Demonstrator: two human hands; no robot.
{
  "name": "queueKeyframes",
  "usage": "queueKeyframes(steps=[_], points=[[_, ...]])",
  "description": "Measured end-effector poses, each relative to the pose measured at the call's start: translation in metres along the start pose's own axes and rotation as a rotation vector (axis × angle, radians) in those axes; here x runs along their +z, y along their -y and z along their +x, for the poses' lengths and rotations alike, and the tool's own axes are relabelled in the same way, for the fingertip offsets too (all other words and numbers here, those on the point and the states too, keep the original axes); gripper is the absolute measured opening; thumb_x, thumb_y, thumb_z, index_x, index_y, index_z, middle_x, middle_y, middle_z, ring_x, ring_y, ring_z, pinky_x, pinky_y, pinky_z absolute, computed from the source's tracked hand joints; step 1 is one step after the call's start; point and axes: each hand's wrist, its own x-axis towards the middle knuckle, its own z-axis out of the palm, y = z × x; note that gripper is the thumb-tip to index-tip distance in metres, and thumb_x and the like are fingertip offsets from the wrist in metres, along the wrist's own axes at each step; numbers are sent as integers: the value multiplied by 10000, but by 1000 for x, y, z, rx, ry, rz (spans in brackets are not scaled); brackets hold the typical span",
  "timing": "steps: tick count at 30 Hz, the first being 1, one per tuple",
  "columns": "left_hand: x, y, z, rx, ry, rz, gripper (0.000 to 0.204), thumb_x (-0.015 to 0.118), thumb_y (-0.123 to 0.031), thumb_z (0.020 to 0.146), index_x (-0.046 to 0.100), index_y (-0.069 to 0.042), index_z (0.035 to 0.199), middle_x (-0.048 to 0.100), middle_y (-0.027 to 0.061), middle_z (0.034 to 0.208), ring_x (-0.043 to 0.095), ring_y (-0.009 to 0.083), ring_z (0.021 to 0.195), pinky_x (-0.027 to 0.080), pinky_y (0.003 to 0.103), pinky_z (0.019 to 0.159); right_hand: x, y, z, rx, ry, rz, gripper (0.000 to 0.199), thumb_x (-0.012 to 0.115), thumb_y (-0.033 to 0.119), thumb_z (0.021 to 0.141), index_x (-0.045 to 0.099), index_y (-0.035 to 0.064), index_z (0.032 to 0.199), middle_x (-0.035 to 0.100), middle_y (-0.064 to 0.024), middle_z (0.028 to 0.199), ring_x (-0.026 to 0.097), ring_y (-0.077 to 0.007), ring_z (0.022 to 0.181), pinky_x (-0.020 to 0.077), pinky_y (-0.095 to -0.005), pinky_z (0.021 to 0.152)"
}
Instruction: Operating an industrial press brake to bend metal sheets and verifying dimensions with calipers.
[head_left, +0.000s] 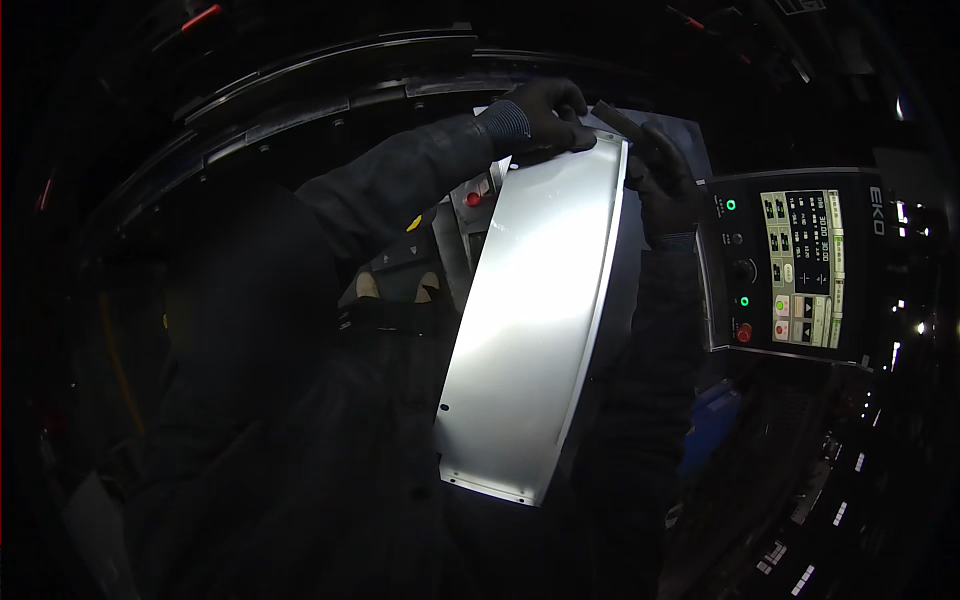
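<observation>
A long, bright sheet metal panel (530, 310) with folded edges and small holes at its near end lies tilted in front of me. My left hand (548, 122), in a dark glove with a striped cuff, is closed on its far end, fingers bent over the edge. Beside the panel's far right corner is my right hand (662, 180), also in a dark glove. Its fingers close on a flat, dark grey strip (618, 122) whose tip reaches toward that corner. The strip's exact kind cannot be made out, and the right fingers are partly lost in shadow.
On the right stands a machine control panel (790, 270) with a lit screen, green lights and a red button. Another red button (473, 199) is left of the metal panel. A long machine beam (330, 105) crosses the back. Something blue (712, 428) sits lower right.
</observation>
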Motion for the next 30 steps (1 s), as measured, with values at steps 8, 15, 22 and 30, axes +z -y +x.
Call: queueKeyframes(steps=[8,15,22,30], points=[[9,-10,-76,-430,126,-930,444,618,-112,749,460,94,1108,587,236,931,626,298,766,526,351,745,-3,-12,5,-212,9,-126,481,544,-108,705,522,34,1164,583,-96,1105,596,-159,868,485,-248,702],[16,-8,-99,-313,172,-866,559,581,-126,709,383,104,1178,527,260,1048,548,334,942,429,454,850,-12,-11,20,-78,35,-151,478,581,-57,718,521,64,1177,600,-105,1001,588,-163,799,483,-258,682],[-26,-40,-79,-405,134,-886,527,599,-91,655,472,14,1155,565,188,1034,551,301,930,431,396,843,-28,23,36,108,84,-213,471,620,7,730,519,81,1185,593,-96,859,560,-148,711,474,-249,641],[-25,-27,-81,-182,47,-991,153,569,-94,708,620,-5,821,580,148,796,568,212,728,458,326,706,-28,31,33,135,246,-187,468,634,17,730,519,75,1180,601,-93,838,558,-140,694,470,-239,617]])
